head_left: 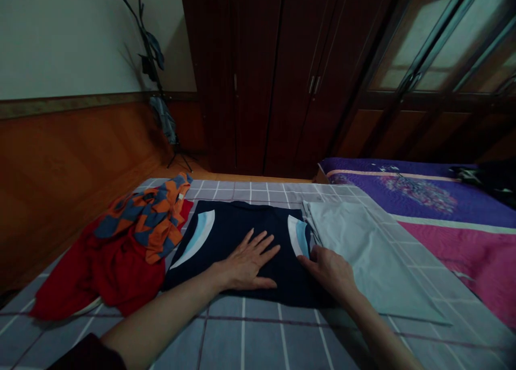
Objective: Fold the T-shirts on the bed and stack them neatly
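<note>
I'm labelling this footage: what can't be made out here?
Head view:
Dark-blue garment: the part under the left hand, hidden by its palm.
Right hand: some fingertips, hidden by the hand itself.
Red cloth: partly under the orange-and-blue cloth.
Dark bundle: too dim, cut off by the right edge.

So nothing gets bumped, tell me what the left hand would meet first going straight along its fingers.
Flat on the navy garment, the left hand would probably reach the right white stripe first.
</note>
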{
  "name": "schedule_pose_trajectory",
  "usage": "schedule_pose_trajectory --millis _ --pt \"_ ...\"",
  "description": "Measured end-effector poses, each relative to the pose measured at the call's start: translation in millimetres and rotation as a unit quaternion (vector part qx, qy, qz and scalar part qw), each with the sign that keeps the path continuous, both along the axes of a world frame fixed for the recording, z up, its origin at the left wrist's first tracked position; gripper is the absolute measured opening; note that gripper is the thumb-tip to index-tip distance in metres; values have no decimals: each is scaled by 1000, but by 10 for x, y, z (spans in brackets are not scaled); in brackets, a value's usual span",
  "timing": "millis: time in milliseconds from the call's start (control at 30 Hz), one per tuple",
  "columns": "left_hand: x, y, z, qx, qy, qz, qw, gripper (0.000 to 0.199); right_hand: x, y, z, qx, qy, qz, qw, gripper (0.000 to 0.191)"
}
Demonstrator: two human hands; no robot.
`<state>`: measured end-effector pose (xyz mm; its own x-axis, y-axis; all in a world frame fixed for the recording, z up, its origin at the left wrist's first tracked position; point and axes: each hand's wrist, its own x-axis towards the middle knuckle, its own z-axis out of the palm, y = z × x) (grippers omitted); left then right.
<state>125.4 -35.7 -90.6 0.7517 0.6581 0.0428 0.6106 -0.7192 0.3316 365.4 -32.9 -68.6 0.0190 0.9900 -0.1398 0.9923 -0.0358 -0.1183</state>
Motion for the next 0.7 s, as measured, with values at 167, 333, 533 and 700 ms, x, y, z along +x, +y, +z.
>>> schedule_pose_trajectory --millis 167,333,533,700 --pt "-22 27 28 -3 -3 2 1000 85 28 77 -95 19 130 -14 991 30" --pt "40 -103 103 9 -26 8 1000 90 23 106 -142 0 385 -59 921 27" --pt "247 -440 85 -36 -44 -37 998 73 -11 25 -36 -80 513 -123 846 42" --pt "135 -719 135 -63 -57 -75 994 68 -33 -48 57 -110 535 -122 829 50"
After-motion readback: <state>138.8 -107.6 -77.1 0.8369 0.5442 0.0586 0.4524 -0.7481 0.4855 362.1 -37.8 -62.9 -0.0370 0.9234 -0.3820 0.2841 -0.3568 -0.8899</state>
